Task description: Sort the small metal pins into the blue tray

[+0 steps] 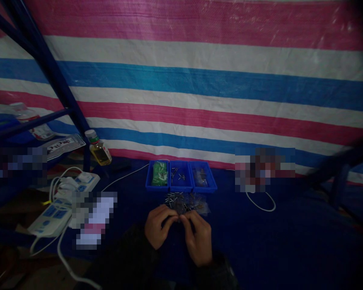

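My left hand and my right hand meet at the fingertips low in the middle of the view. Thumb and fingers of each are pinched together; whatever lies between them is too small and dark to make out. Just beyond the fingertips lies a pile of small metal pins or screws, with small clear plastic bags beside it on the right. Behind the pile stand three joined blue trays: the left tray holds a green packet, the middle tray a few metal pins, the right tray clear bags.
On the left are white power strips with plugs and cables, and a bottle of yellow liquid. A white cable loops on the dark blue surface at right. A striped tarp hangs behind; a blue metal frame rises at left.
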### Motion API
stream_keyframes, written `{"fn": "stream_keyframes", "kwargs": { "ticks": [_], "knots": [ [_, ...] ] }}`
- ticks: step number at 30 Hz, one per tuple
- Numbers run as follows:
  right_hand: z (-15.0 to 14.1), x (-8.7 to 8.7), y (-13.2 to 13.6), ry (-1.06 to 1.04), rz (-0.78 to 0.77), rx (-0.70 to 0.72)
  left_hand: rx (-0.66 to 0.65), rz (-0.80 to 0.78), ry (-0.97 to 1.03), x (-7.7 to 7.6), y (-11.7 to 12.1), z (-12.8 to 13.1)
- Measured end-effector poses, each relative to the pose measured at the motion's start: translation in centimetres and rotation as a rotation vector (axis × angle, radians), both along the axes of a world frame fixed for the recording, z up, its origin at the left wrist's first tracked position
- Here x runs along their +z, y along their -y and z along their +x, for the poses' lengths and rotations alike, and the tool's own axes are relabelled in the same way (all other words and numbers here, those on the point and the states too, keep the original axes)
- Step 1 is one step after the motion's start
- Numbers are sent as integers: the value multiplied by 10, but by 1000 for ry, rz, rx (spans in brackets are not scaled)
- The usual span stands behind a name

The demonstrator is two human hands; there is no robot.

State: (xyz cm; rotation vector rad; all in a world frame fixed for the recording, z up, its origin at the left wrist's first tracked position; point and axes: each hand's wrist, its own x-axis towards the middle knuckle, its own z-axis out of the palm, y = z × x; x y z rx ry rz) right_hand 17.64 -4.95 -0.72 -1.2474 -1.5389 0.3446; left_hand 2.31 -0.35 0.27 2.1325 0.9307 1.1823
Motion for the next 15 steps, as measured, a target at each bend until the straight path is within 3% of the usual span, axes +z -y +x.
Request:
{"fn": "stream_keyframes", "kwargs": {
  "ticks": [4, 8, 12, 15],
  "knots": [
    [1, -4, 0, 8, 20, -36, 21, 18, 6, 2, 1, -3],
    [9, -5, 0, -53, 123, -88, 164, -21, 0, 3, -9, -18],
    [19, 17, -9, -72, 170, -229, 310, -8, -101, 1, -29, -37],
    [27, 43, -31, -59, 224, -377, 319, -1, -261, -2, -41, -45]
  ]
}}
